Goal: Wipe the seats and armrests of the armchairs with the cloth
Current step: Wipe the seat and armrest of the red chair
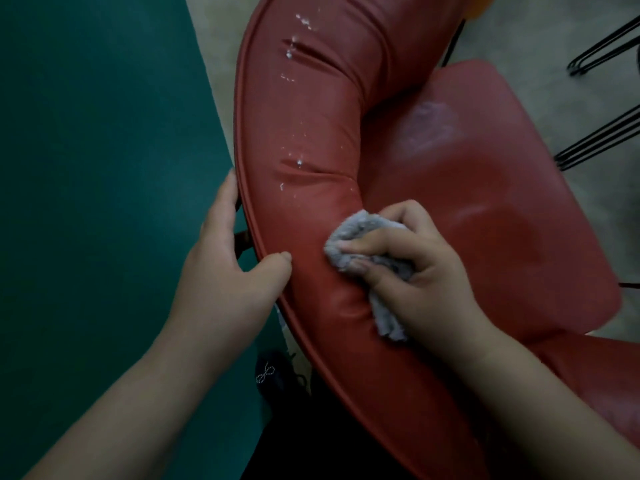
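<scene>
1. Red leather-like armchair (311, 133), seen from above; its padded armrest and back curve from 12 o'clock down to 5 o'clock, with the seat (485, 209) at 3 o'clock
2. Right hand (415, 268) is clenched round the bunched grey cloth (360, 230), pressing it onto the inner face of the armrest near frame centre; a tail of cloth hangs below the palm
3. Left hand (228, 258) grasps the outer piped edge of the armrest at 9 o'clock, thumb on top and fingers wrapped behind, apparently steadying the chair
4. White specks (298, 46) lie along the armrest from 12 o'clock toward centre, some caught in two creases; a pale smear (429, 123) sits on the seat at 2 o'clock
5. Judgement: the step in hand is wiping the armrest. To do it well, stroke from the cloth's position up toward 12 o'clock, press into each crease where the specks collect, and turn the cloth to a fresh face as it loads. The seat smear looks not yet done
6. Room: dark green floor (86, 168) fills 9 o'clock, with a paler beige floor (519, 46) beyond the chair; black wire legs (606, 133) of other furniture at 2 o'clock; a dark shoe with a small bow (266, 372) at 6 o'clock
</scene>
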Tool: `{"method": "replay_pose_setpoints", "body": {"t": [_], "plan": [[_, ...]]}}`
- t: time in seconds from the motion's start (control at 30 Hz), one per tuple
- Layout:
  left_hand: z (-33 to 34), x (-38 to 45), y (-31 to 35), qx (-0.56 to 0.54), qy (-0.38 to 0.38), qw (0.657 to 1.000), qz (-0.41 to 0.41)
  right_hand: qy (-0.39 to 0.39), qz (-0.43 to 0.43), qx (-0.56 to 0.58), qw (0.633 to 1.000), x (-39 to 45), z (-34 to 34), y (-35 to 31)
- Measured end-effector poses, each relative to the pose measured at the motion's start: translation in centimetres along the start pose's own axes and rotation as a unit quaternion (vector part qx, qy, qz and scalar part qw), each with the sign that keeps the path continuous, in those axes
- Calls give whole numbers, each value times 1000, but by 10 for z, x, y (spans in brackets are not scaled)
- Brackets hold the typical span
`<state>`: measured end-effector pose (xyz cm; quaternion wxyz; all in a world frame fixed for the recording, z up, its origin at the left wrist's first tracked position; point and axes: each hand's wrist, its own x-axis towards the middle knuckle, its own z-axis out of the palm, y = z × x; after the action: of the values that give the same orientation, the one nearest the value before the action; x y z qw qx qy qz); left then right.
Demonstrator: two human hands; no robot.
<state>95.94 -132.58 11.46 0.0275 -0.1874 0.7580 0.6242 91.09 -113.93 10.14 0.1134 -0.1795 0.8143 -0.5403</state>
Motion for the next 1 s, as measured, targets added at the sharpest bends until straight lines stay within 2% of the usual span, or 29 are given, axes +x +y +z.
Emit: {"method": "replay_pose_setpoints", "body": {"t": [0.1,0.17,0.27,0.33,0.47,0.6,0.73,0.8,0.9,1.0], "plan": [[0,-2,2,4,10,1000,-4,41,69,31,996,0,-12,3],[2,-1,3,12,12,1000,-4,32,35,14,999,5,-7,-3],[2,-1,4,21,18,1000,-8,-45,-51,-14,998,2,2,-6],[1,-1,5,23,16,999,-19,-52,-15,-13,998,-2,-6,4],[2,-1,6,22,17,999,-26,16,99,-16,995,3,-28,17],[4,3,9,26,37,999,-30,69,32,26,997,36,-9,-4],[4,13,15,81,35,995,-44,18,-27,-7,999,58,20,-14],[1,15,18,127,21,990,-51,32,7,-35,999,54,15,-2],[0,14,20,139,7,988,-62,91,103,-11,991,50,3,3],[2,16,19,139,8,988,-58,134,75,30,988,73,16,-15]]}}
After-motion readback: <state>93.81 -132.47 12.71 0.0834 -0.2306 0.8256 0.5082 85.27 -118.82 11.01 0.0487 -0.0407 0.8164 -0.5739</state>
